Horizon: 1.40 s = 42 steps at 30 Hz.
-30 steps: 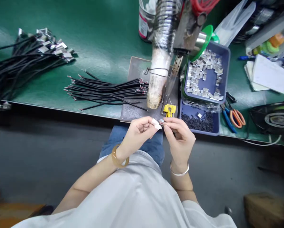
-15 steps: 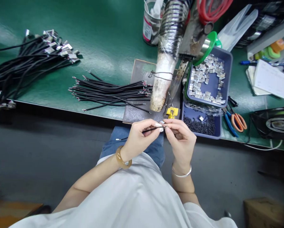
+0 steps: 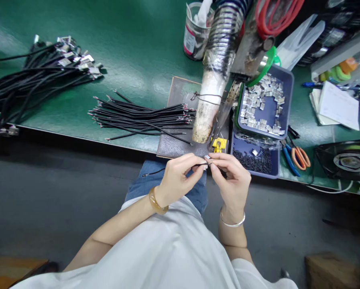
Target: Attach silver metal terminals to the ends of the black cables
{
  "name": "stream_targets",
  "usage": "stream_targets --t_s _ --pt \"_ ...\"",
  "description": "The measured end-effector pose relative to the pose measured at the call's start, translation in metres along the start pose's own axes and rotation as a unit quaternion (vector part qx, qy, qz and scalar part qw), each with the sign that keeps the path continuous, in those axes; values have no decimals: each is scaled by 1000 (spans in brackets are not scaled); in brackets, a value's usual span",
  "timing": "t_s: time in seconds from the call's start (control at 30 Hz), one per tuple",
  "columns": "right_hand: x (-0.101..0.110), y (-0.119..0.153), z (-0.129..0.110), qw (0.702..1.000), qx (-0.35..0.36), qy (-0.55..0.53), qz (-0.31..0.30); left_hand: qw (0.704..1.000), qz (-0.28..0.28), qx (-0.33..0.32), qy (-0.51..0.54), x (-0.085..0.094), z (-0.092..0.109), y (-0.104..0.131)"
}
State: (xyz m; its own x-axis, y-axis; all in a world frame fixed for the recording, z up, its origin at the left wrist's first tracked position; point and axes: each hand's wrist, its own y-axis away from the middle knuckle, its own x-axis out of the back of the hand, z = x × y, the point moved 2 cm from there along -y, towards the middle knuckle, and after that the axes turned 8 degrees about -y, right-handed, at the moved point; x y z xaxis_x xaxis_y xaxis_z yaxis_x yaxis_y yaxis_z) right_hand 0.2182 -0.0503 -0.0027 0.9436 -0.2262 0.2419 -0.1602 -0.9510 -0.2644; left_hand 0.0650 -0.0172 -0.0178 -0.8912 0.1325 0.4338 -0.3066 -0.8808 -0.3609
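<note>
While a thin black cable is gripped between the thumb and fingers of the left hand, a small metal plug is pinched at the fingertips of the right hand. The two are brought together between the hands, above the lap and just in front of the table; whether they are joined cannot be told, as the meeting point is partly covered by fingers. One end of the cable is left jutting out past the left hand, over the jeans. Beyond the hands, a bunch of cut cables is laid partly on a dark board, near the tip of a hose. To the right, a blue tray filled with metal pieces is set partly over a lower tray, in which tiny black pieces are held. At far left, cables fitted with metal ends are heaped.
</note>
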Motion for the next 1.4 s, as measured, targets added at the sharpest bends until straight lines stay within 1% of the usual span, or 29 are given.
stream_targets --t_s 0.07,0.13,0.17,0.2,0.23,0.27,0.3,0.33,0.37,0.4,0.47,0.53,0.6,0.67,0.73,0.83,0.9,0.93,1.07,1.17,1.4 --pt "-1 0 -3 998 35 46 7 998 16 -34 -45 -2 1 3" --pt "-4 2 -5 997 49 53 15 998 26 -35 -49 -4 3 5" --pt "-6 3 -5 998 48 40 17 1000 22 -12 -17 -4 3 6" --pt "-8 4 -4 999 45 19 20 999 6 29 39 -4 3 6" --pt "-9 5 -4 999 44 0 27 990 -20 81 114 -5 3 6" --pt "-10 5 -3 998 49 -11 35 971 -47 136 193 -5 2 5" --pt "-11 6 -2 997 58 -12 44 943 -71 184 267 -5 2 4" --pt "-11 6 -2 996 69 -4 53 915 -89 220 327 -4 1 3" --pt "-10 7 -1 995 80 8 62 892 -100 242 369 -4 1 1" --pt "-9 7 -1 993 89 23 73 877 -105 254 394 -3 1 0" --pt "-6 8 -3 988 112 44 97 868 -107 267 405 -1 0 -4" --pt "-3 11 -6 979 158 58 114 874 -100 270 391 0 -1 -7" --pt "-4 15 -9 971 206 72 95 883 -90 270 373 0 -1 -9" --pt "-7 17 -8 967 229 85 70 891 -84 266 359 0 -1 -10" --pt "-9 15 -5 970 217 75 81 898 -75 260 348 1 -2 -12" --pt "-9 10 3 981 154 11 119 908 -62 241 338 3 -2 -15" --pt "-10 5 6 986 125 -7 112 914 -53 233 328 5 -2 -17" --pt "-10 4 7 987 124 -1 103 916 -47 232 323 6 -2 -19" --pt "-11 1 6 980 167 69 80 926 -24 242 289 5 -3 -24" --pt "-12 -1 7 971 196 113 73 931 -20 247 266 2 -5 -26" --pt "-12 -7 8 949 249 173 85 945 4 244 216 -1 -7 -31"
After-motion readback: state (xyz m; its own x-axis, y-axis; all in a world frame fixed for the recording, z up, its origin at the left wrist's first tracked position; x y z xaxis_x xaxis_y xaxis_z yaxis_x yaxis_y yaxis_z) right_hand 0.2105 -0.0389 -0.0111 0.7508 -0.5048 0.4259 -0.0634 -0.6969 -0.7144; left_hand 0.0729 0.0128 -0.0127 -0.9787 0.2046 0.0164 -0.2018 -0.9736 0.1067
